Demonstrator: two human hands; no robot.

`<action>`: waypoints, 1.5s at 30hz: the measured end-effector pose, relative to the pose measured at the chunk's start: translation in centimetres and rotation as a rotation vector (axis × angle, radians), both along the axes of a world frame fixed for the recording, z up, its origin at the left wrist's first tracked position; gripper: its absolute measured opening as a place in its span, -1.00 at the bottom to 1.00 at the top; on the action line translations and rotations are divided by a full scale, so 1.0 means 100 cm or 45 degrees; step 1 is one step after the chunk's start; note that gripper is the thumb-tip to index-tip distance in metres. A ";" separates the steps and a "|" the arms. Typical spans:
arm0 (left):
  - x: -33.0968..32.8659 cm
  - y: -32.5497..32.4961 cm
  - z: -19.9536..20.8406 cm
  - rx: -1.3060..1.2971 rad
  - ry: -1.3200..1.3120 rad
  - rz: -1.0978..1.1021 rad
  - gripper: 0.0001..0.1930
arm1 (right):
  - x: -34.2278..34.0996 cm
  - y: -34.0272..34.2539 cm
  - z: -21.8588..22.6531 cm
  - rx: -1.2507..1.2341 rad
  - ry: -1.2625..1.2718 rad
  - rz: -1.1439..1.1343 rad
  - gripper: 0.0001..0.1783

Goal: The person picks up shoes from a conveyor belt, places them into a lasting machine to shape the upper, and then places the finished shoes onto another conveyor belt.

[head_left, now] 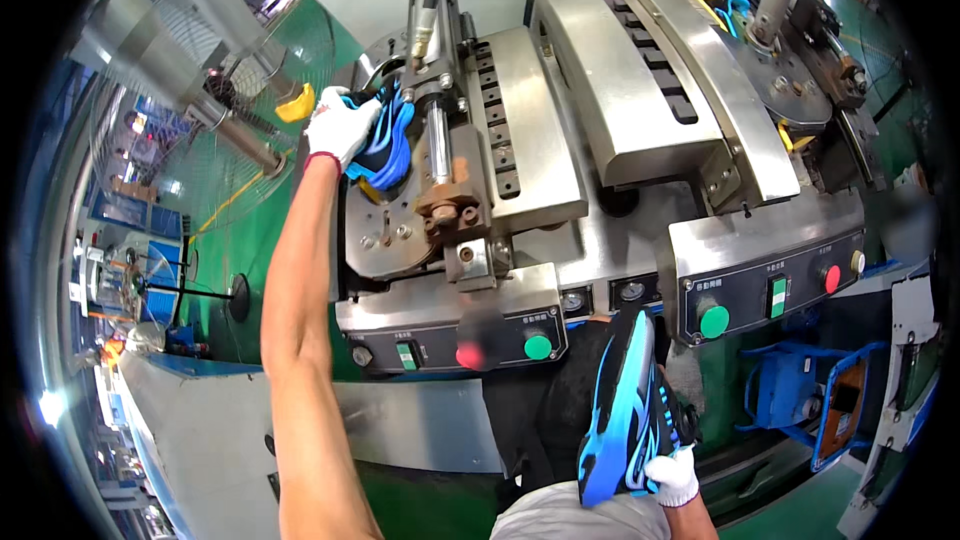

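My left hand (340,130), in a white knit glove with a red cuff, reaches far forward to the machine's left station. Its fingers are closed on a blue and black shoe upper (388,152), which sits over the metal plate (385,235); its far end is partly hidden. Close to my body at the lower right, my right hand (674,475), also gloved in white, grips a blue and black sports shoe (622,410). That shoe stands tilted, toe pointing up and away. Part of the right fingers is hidden behind it.
Two steel machine housings (640,70) stand ahead. Control panels with green buttons (714,321) and red buttons (832,279) line their front. A metal cylinder (437,140) rises beside my left hand. A blue stool (785,385) stands right; a fan (250,130) is at the left.
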State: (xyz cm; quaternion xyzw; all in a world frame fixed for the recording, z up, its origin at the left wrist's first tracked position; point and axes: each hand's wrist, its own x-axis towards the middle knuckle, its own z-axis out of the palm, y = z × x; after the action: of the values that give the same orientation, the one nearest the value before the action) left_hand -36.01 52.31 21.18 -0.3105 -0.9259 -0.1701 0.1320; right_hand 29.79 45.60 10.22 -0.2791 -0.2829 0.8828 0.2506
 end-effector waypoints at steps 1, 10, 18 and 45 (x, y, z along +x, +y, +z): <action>-0.001 -0.019 0.013 0.094 -0.007 -0.037 -0.27 | 0.001 -0.007 -0.015 -0.028 -0.044 -0.080 0.09; 0.197 -0.269 0.047 0.717 -0.135 -0.039 -0.36 | -0.057 -0.001 0.033 0.100 -0.243 0.073 -0.18; 0.331 -0.483 -0.104 0.482 -0.511 0.473 -0.38 | -0.251 0.023 0.127 0.510 -0.208 0.140 -0.58; 0.348 -0.536 -0.215 0.419 -0.415 0.370 -0.48 | -0.582 0.097 0.077 2.083 -1.215 0.282 -0.04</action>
State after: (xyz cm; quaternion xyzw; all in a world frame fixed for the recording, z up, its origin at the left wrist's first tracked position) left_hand -1.22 -1.26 -0.34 -0.1172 -0.9296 -0.3453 0.0531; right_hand -28.41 55.31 17.96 -0.3197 -0.9100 0.2231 0.1412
